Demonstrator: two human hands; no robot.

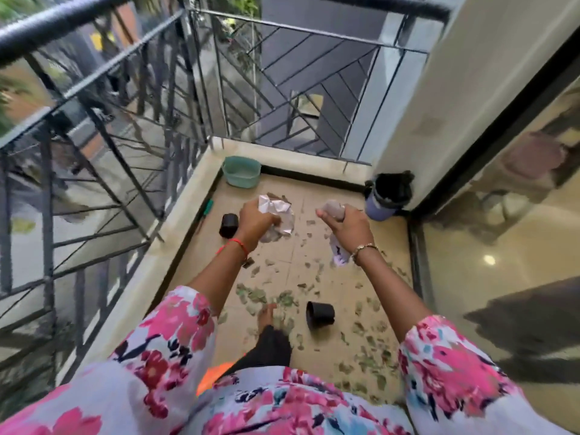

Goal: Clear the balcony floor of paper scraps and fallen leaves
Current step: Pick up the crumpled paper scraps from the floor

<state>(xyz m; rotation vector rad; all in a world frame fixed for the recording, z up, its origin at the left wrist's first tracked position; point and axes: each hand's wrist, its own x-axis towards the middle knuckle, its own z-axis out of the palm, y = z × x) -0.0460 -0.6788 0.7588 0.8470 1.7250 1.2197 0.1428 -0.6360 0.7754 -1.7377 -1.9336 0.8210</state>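
Running down the left of the frame, one black railing (94, 127) edges the balcony floor (314, 189). At the upper middle, in the far corner of the floor, sits one green basin (241, 175). Below it, along the kerb, lies one tool with a green handle (207, 207), and just right of that is the first of two black pots (228, 226).

The left hand (255, 222) is beside that pot at mid-frame, its grip curled tight on one crumpled white paper wad (276, 207). Whether the wad's lower part touches the floor I cannot tell. Right of centre, the right hand (346, 226) has its grip closed too. A pale crumpled lump (332, 208) pokes out above the fingers, and one printed paper scrap (340, 257) hangs below the palm.

Further right, against the wall, stands one bin (387, 199) with a black liner. Low in the middle, one bare foot (266, 312) stands among the fallen leaves (254, 295), and the second black pot (320, 315) lies tipped just to its right. The leaves are too many to count, scattered over the tiles from mid-frame down to the lower right, thickest round the foot. One glass door (502, 246) fills the right side.
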